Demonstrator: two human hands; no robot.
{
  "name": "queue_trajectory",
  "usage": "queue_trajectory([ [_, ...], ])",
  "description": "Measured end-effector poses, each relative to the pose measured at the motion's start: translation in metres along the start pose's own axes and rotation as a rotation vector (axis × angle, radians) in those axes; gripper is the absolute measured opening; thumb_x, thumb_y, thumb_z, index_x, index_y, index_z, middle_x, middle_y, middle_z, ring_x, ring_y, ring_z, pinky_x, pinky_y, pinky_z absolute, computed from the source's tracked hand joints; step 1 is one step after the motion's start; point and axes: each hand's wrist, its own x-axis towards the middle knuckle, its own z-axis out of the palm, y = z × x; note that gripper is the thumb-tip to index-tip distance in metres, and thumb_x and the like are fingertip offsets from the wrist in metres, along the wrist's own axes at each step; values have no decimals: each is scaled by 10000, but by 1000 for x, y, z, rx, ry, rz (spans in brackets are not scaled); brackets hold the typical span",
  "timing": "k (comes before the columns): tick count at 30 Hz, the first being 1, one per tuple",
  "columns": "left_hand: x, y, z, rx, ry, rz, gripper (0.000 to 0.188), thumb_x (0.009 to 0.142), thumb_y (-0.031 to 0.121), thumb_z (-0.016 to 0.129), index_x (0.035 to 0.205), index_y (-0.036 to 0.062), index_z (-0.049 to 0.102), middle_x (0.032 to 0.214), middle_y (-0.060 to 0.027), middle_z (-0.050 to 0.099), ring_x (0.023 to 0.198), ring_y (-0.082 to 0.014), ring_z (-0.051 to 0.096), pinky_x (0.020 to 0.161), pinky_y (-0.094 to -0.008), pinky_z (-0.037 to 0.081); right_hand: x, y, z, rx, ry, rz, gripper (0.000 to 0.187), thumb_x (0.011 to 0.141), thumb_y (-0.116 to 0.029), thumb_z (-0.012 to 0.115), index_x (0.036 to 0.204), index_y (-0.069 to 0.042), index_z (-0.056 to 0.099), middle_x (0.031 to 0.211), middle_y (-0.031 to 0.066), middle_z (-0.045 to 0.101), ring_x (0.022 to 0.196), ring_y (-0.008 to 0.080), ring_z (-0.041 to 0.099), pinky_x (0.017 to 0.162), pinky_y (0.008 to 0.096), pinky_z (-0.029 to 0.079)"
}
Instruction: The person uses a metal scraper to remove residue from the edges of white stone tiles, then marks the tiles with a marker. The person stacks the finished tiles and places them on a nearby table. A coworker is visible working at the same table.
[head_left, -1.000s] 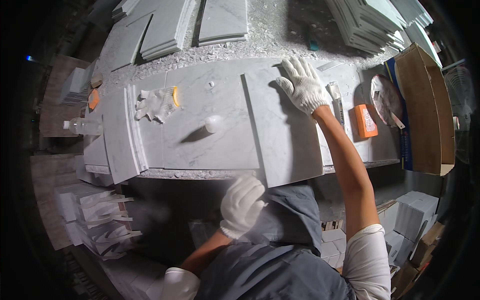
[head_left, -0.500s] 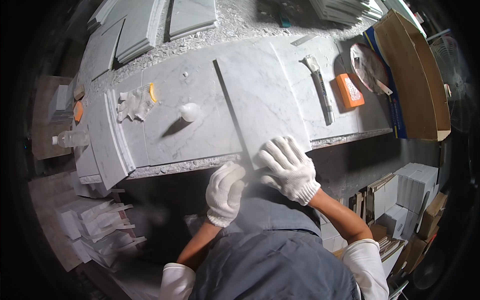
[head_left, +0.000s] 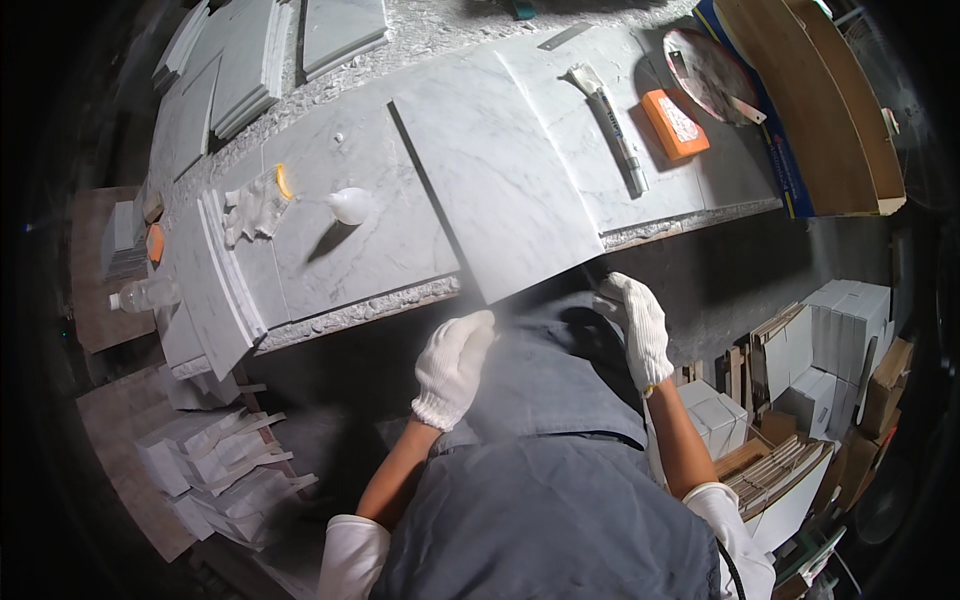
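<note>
A pale grey-veined marble tile (head_left: 505,175) lies on the workbench slabs, its near end jutting past the bench edge. My left hand (head_left: 455,365), in a white knit glove, is closed below the tile's near left corner. Whatever it may hold is hidden, and a pale haze hangs beside its fingers. My right hand (head_left: 641,328), gloved alike, is off the tile's face, just below its near right corner. Its fingers are curled, with their inner side out of sight.
Left of the tile lie a white bulb-shaped object (head_left: 350,206) and a spare glove (head_left: 255,208). To the right are a marker (head_left: 613,135), an orange block (head_left: 675,125), a round dusty plate (head_left: 705,75) and a cardboard box (head_left: 835,110). White boxes (head_left: 845,330) stand below right.
My right hand has lifted off the tile's face and moved right and down, its fingers going from spread to curled. My left hand stays nearly in place. The whole view has shifted.
</note>
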Motion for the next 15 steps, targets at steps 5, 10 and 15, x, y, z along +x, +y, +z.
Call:
queue_trajectory([
  [5,-6,-6,5,-106,-17,-128,229,989,182,659,1149,27,713,1091,-146,745,1008,-305,710,917,-380,546,23,-2,13,511,-67,293,378,1064,-357,569,1145,5,640,1138,156,704,1034,292,702,980,443,561],
  [10,-8,-10,5,-110,-105,-200,278,999,171,650,1216,0,682,1095,-153,741,1010,-238,714,920,-346,546,33,-23,22,721,-42,548,263,1053,-284,579,1017,-29,630,948,60,663,869,152,651,774,309,537],
  [15,-4,-2,2,-120,-166,-206,319,1011,194,639,1255,-10,657,1088,-148,737,1019,-209,709,923,-329,542,46,-48,21,667,-157,590,321,1027,-332,649,1007,-12,657,873,68,684,704,122,644,615,237,519],
])
